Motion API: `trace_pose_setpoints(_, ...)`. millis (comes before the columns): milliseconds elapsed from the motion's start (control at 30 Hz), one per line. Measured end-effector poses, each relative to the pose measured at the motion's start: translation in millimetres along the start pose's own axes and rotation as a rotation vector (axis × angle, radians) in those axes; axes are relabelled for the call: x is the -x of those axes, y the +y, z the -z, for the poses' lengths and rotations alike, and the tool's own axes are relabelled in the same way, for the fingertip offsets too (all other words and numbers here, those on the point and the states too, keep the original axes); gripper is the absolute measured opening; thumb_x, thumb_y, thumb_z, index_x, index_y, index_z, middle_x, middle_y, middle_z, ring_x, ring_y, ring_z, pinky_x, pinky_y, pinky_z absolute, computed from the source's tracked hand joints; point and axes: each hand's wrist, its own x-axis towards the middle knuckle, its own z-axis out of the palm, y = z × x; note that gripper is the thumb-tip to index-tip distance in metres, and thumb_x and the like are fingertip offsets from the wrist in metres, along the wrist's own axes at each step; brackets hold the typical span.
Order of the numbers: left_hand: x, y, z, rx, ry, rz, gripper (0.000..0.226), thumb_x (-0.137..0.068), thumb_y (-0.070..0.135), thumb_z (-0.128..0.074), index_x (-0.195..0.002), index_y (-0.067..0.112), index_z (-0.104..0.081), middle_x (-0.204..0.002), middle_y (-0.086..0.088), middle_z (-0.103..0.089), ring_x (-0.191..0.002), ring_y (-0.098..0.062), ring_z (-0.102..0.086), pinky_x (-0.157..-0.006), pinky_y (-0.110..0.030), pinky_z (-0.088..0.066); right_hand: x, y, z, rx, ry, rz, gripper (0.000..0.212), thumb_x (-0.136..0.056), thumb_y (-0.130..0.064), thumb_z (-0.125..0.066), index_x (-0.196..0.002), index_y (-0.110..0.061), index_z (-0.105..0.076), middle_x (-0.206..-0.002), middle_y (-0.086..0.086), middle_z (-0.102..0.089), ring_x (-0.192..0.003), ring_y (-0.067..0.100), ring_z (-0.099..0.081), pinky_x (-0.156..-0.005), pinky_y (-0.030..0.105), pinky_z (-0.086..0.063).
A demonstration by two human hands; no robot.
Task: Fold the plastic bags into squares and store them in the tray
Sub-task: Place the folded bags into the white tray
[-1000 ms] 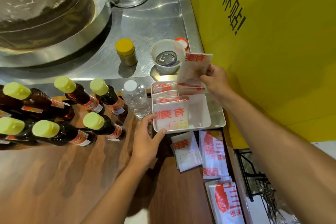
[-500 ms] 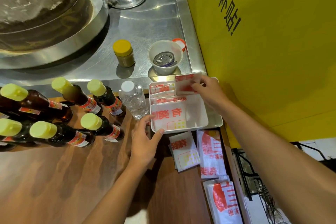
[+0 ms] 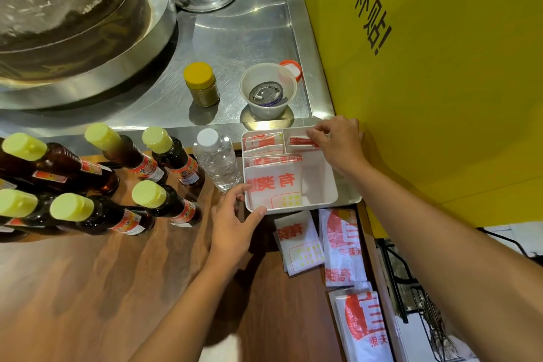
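Right hand (image 3: 338, 141): a second ago it held a folded bag raised above the tray; it has since come down, and its curled fingers now pinch the folded bag (image 3: 302, 142) inside the far right compartment of the tray (image 3: 329, 185), directly under the fingertips. Left hand (image 3: 235, 223): position unchanged, fingers loosely spread, thumb and index resting on the tray's near left corner, gripping nothing. Between the two hands, a large folded bag (image 3: 274, 188) lies in the tray's near compartment; further folded bags (image 3: 264, 141) sit in the far left compartment. Nearer than the left hand, on the wooden surface (image 3: 88, 288), lie a folded square (image 3: 299, 241) and flat unfolded bags (image 3: 343, 247). Left of the left hand stand a water bottle (image 3: 217, 159) and brown bottles (image 3: 164, 153) with yellow caps. Beyond the right hand, a steel counter (image 3: 241, 38) carries a white cup (image 3: 268, 89) and a jar (image 3: 201, 84). A yellow panel (image 3: 440, 82) stands to the right.
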Motion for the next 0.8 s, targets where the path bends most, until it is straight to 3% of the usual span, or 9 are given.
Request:
trace_pose_setpoints(133,1,4,1,0.048,-0.022,0.006,0.046,-0.091,0.019,-0.072,-0.129,0.035,-0.051,-0.124,0.009,-0.056,-0.114,-0.016,-0.052,-0.096,-0.038,-0.050,3,-1,2,-0.171,0.012,-0.011,0.024,-0.098,-0.043,-0.058,-0.103,-0.026,-0.074,-0.106,0.001,-0.067,-0.109,0.028,-0.055,-0.088,0.045,-0.045)
trace_pose_setpoints(233,2,7,3,0.034,-0.063,0.013,0.047,-0.094,0.023,-0.069,-0.135,0.033,-0.048,-0.129,0.008,-0.054,-0.117,-0.013,-0.052,-0.100,-0.041,-0.050,23,4,10,-0.290,0.069,-0.036,0.013,-0.095,-0.033,-0.063,-0.105,-0.030,-0.070,-0.105,-0.003,-0.066,-0.105,0.025,-0.057,-0.089,0.051,-0.051)
trace_pose_setpoints(367,6,16,3,0.005,-0.068,0.018,0.048,-0.096,0.020,-0.067,-0.139,0.028,-0.047,-0.139,0.005,-0.051,-0.128,-0.016,-0.048,-0.107,-0.042,-0.047,90,15,18,-0.316,0.101,-0.064,0.023,-0.096,-0.012,-0.059,-0.105,-0.033,-0.063,-0.105,-0.010,-0.059,-0.100,0.016,-0.056,-0.085,0.037,-0.053)
trace_pose_setpoints(467,10,26,5,-0.017,-0.075,0.016,0.049,-0.097,0.016,-0.065,-0.142,0.023,-0.047,-0.141,0.006,-0.050,-0.127,-0.012,-0.045,-0.101,-0.029,-0.042,146,26,13,-0.380,-0.025,-0.048,0.023,-0.100,-0.011,-0.055,-0.114,-0.025,-0.066,-0.105,-0.004,-0.065,-0.089,0.008,-0.061,-0.074,0.027,-0.056)
trace_pose_setpoints(600,24,32,9,0.030,-0.005,0.036,0.039,-0.098,0.016,-0.063,-0.136,0.021,-0.052,-0.123,0.005,-0.059,-0.106,-0.010,-0.056,-0.084,-0.019,-0.047,185,41,-9,-0.240,-0.149,-0.005,0.026,-0.096,-0.008,-0.057,-0.116,-0.016,-0.072,-0.108,-0.002,-0.066,-0.098,0.015,-0.061,-0.086,0.030,-0.050)
trace_pose_setpoints(700,44,20,5,-0.044,0.095,0.120,0.035,-0.100,0.014,-0.056,-0.133,0.022,-0.052,-0.121,0.001,-0.059,-0.107,-0.015,-0.058,-0.088,-0.028,-0.051,189,51,-19,-0.102,-0.147,-0.059,0.014,-0.087,-0.015,-0.058,-0.095,-0.022,-0.067,-0.091,-0.001,-0.063,-0.084,0.025,-0.062,-0.073,0.036,-0.051)
trace_pose_setpoints(800,67,1,-16,-0.078,-0.059,0.250,0.041,-0.102,0.014,-0.052,-0.143,0.018,-0.047,-0.124,0.000,-0.059,-0.106,-0.017,-0.058,-0.083,-0.028,-0.051,193,68,-28,-0.082,-0.168,-0.182,0.014,-0.082,-0.006,-0.057,-0.092,-0.013,-0.065,-0.093,0.013,-0.065,-0.087,0.035,-0.062,-0.071,0.035,-0.047)
